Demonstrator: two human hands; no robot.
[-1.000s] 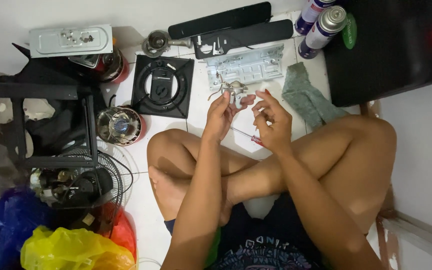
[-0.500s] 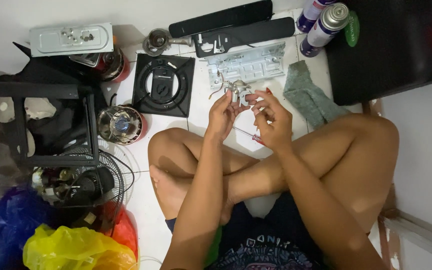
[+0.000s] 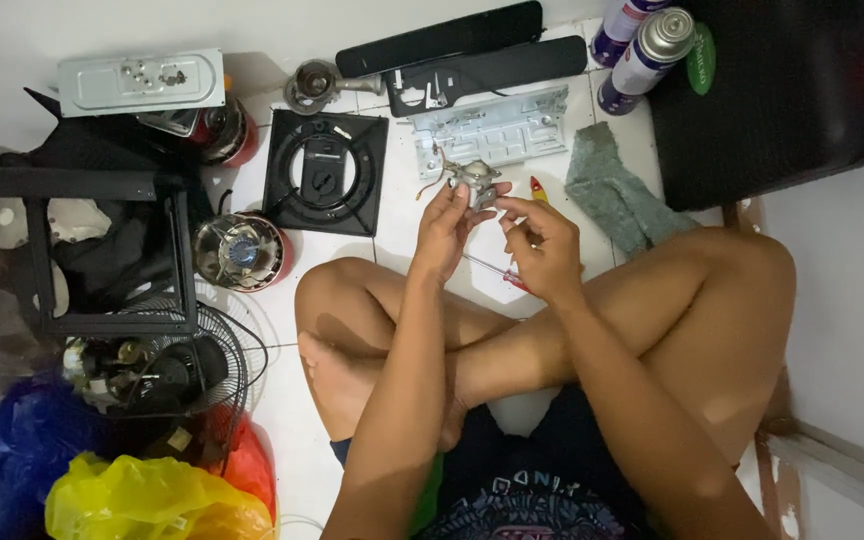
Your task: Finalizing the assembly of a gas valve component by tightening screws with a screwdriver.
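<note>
I see a small metal valve assembly [image 3: 476, 180] held above the white tiled floor [image 3: 407, 255], in front of the crossed legs. It is grey metal, compact and irregular, with thin wires trailing from its left side. My left hand [image 3: 444, 228] grips it from below, fingers [image 3: 449, 200] closed around its body. My right hand [image 3: 542, 245] pinches at its right edge with thumb and forefinger; the remaining fingers are curled around a red-handled screwdriver [image 3: 497, 272] that lies across the palm. A grey perforated metal plate [image 3: 492, 130] lies on the floor just beyond the assembly, and a grey cloth [image 3: 617, 195] lies to the right. Compared with half a second ago, both hands and the assembly sit at nearly the same spot; the grip is unchanged.
</note>
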